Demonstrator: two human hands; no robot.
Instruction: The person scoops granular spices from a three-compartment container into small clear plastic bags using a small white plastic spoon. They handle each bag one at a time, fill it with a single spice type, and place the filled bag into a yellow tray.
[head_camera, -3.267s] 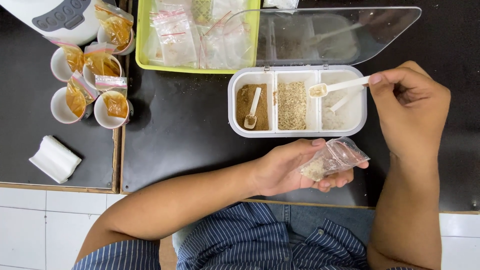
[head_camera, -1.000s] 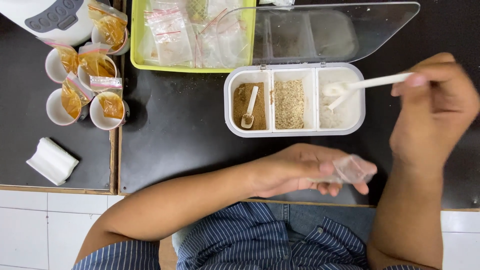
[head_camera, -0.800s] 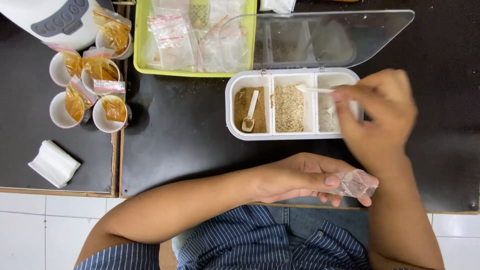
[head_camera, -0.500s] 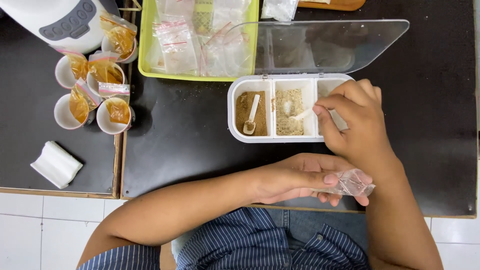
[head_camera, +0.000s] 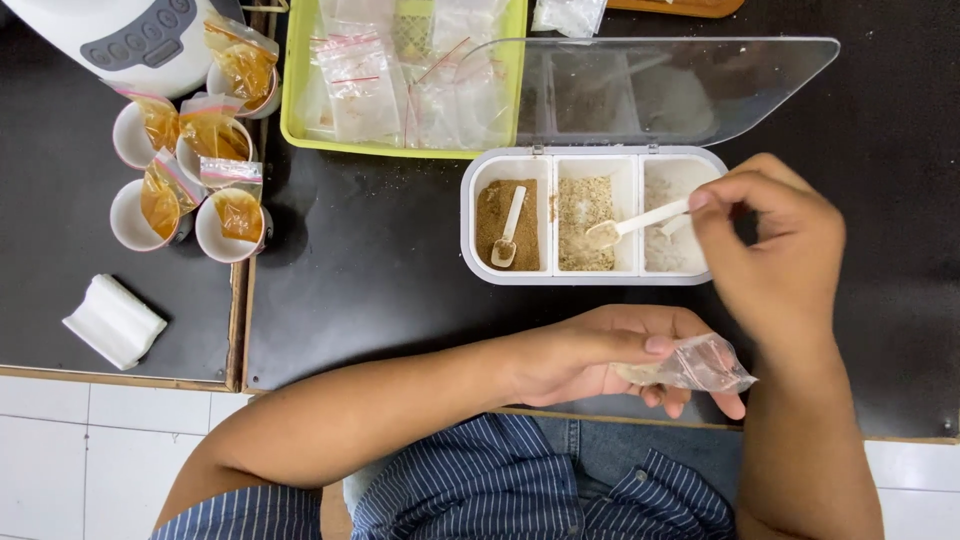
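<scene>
Black desk (head_camera: 380, 300). Right hand (head_camera: 775, 245) pinches spoon (head_camera: 640, 220), bowl loaded over middle compartment of box (head_camera: 595, 275). Left hand (head_camera: 600, 355) grips small bag (head_camera: 700, 365) near edge. Scooping step; next needs spoon tipped into bag mouth.

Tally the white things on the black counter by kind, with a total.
White paper cups: 4
Small white spoons: 2
White three-compartment box: 1
Folded white cloth: 1
White appliance: 1
Total: 9
</scene>
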